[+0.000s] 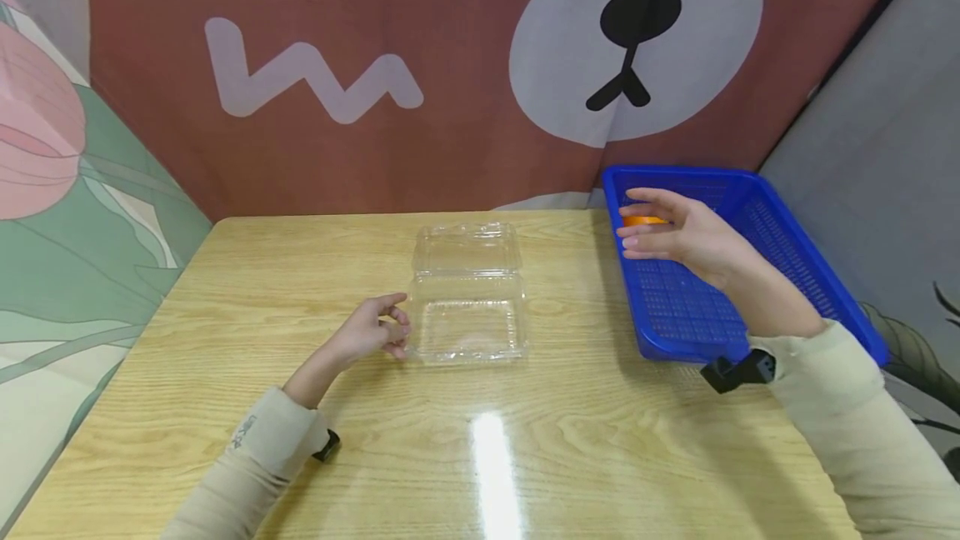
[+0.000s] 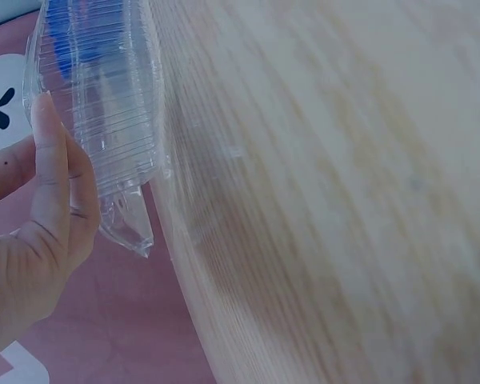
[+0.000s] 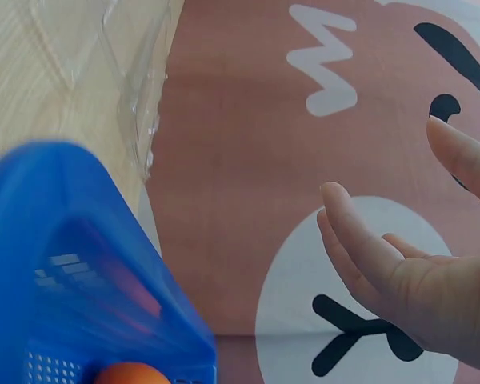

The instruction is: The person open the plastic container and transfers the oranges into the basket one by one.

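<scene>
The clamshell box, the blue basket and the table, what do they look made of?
Clamshell box: thin clear plastic, glossy and ribbed; the table shows through it. Blue basket: moulded plastic, probably rigid, with mesh-like perforated walls. Table: light wood grain under a shiny finish, with glare; possibly laminate.

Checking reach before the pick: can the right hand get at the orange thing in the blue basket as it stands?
Probably yes. The right hand hovers open over the blue basket, just beside the orange thing; the basket is open-topped and nothing lies between.

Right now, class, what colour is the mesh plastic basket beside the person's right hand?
Blue; the mesh plastic basket shows best in the head view.
</scene>
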The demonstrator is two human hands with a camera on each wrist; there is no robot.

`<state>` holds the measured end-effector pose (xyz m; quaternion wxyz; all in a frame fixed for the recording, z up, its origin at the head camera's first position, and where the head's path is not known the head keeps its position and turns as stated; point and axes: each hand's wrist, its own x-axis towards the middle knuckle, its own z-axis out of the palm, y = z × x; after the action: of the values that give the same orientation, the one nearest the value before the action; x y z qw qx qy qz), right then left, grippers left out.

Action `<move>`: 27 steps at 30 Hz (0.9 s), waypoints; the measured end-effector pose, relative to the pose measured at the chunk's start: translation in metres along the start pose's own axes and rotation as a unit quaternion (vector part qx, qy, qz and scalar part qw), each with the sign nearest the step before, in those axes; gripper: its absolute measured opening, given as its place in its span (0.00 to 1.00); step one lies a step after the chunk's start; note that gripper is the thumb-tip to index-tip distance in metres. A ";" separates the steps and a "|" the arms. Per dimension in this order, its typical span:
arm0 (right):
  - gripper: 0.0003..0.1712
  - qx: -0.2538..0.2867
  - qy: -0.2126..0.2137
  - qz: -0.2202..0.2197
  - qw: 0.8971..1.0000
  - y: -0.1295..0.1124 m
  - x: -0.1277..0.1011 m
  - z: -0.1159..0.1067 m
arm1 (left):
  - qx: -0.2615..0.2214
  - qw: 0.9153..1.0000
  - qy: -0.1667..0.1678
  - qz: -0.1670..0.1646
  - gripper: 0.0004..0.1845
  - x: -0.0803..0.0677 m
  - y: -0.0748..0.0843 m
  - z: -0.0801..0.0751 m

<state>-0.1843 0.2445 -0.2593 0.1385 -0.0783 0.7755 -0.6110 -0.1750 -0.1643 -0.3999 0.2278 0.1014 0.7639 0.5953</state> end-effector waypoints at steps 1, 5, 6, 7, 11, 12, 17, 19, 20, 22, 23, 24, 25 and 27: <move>0.42 0.004 -0.005 -0.002 1.000 0.001 0.000 0.002 | 0.000 1.000 -0.001 0.000 0.34 0.000 0.000 0.000; 0.43 0.023 -0.020 -0.005 1.000 0.005 -0.001 0.009 | -0.001 1.000 -0.002 0.002 0.34 -0.001 0.000 0.000; 0.43 0.025 -0.021 -0.004 0.999 0.006 -0.001 0.011 | -0.001 1.000 -0.002 0.002 0.34 -0.001 0.000 -0.001; 0.42 0.023 -0.022 -0.003 0.999 0.007 -0.001 0.013 | -0.001 1.000 -0.002 0.003 0.34 -0.001 0.000 -0.001; 0.40 0.032 -0.027 -0.002 0.999 0.011 -0.001 0.020 | 0.000 1.000 -0.001 0.004 0.34 -0.001 0.000 -0.001; 0.40 0.034 -0.030 -0.004 0.999 0.012 0.000 0.022 | 0.000 1.000 -0.001 0.004 0.34 -0.001 0.001 -0.001; 0.40 0.038 -0.042 -0.007 0.998 0.018 0.000 0.028 | -0.004 1.000 -0.001 0.002 0.34 -0.002 0.001 0.000; 0.40 0.041 -0.045 -0.008 0.998 0.020 0.000 0.032 | -0.004 1.000 -0.001 0.003 0.34 -0.003 0.002 0.000; 0.40 0.042 -0.046 -0.009 0.998 0.021 0.000 0.033 | -0.004 1.000 -0.001 0.003 0.33 -0.003 0.002 0.000; 0.40 0.042 -0.047 -0.010 0.998 0.024 -0.001 0.037 | -0.003 1.000 -0.002 0.003 0.33 -0.003 0.002 0.000; 0.40 0.043 -0.049 -0.011 0.998 0.025 -0.001 0.039 | -0.002 1.000 -0.002 0.003 0.33 -0.003 0.002 0.000; 0.40 0.042 -0.051 -0.011 0.998 0.026 -0.001 0.041 | -0.002 1.000 -0.002 0.003 0.33 -0.003 0.001 0.000; 0.40 0.041 -0.054 -0.011 0.998 0.027 -0.001 0.043 | -0.001 1.000 -0.001 0.003 0.33 -0.003 0.001 0.000; 0.41 0.037 -0.059 -0.008 0.998 0.029 -0.001 0.046 | -0.001 1.000 -0.002 0.003 0.34 -0.003 0.001 -0.001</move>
<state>-0.1672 0.2094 -0.2974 0.1815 -0.1149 0.7423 -0.6347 -0.1732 -0.1659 -0.3984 0.2271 0.1047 0.7625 0.5968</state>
